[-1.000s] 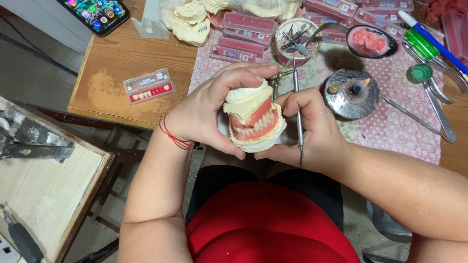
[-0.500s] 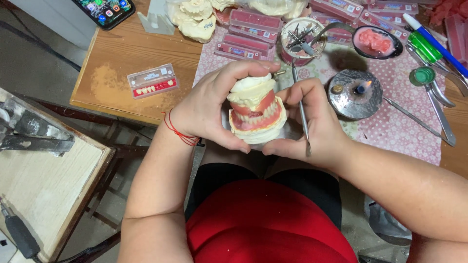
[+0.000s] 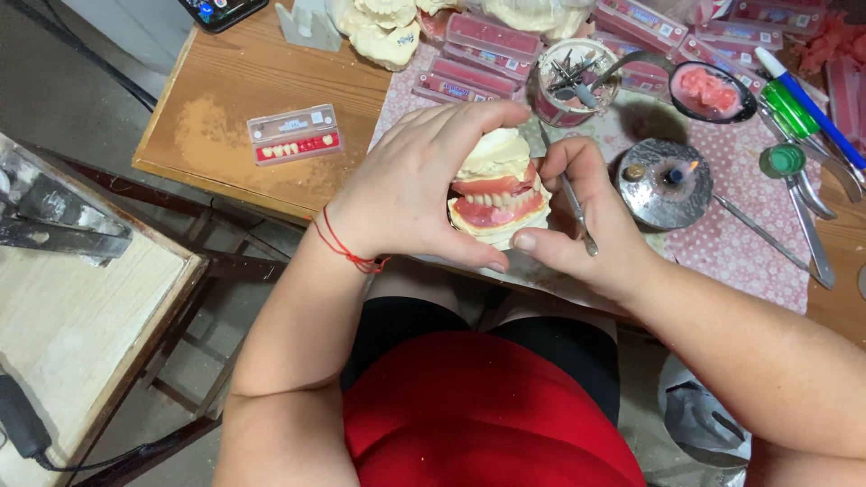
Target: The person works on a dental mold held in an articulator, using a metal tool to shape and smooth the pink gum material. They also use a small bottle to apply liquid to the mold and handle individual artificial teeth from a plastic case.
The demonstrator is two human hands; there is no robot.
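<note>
A plaster jaw model with pink wax gums and white teeth (image 3: 498, 191) is held over the table's front edge by both hands. My left hand (image 3: 410, 185) wraps its left side, fingers over the top and thumb underneath. My right hand (image 3: 577, 221) supports its right side with thumb and fingers, and also pinches a thin metal dental tool (image 3: 574, 203) that runs along the palm. The two halves of the model are pressed together.
On the wooden table (image 3: 225, 90) lie a card of false teeth (image 3: 295, 133), several pink tooth cards (image 3: 483, 68), plaster casts (image 3: 383, 36), a cup of burs (image 3: 577, 83), a round metal dish (image 3: 663, 180), a bowl of pink wax (image 3: 711, 90), pens and hand tools. A second bench (image 3: 81, 298) stands left.
The model has been turned in my hands from a tilted pose to nearly level, teeth facing me. My left fingers have closed further over its top.
</note>
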